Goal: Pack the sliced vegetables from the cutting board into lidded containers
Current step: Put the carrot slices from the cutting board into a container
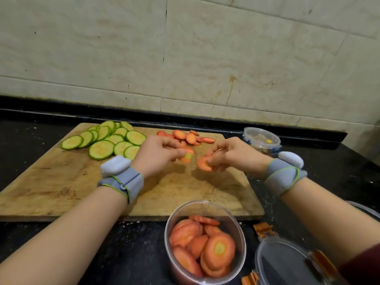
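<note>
A wooden cutting board (61, 182) lies on the black counter. Several green zucchini slices (107, 138) are spread over its far left. A small heap of carrot slices (189, 137) lies at its far middle. My left hand (158, 153) pinches carrot slices (186, 156) just above the board. My right hand (234, 154) pinches another carrot slice (203, 164) beside it. In front of the board stands a clear round container (205, 204) partly filled with carrot slices (205, 245).
A clear lid with orange clips (287, 262) lies right of the open container. A closed container with a blue-clipped lid (261, 140) stands behind my right hand. Another clear rim (368, 208) shows at the right edge. A tiled wall backs the counter.
</note>
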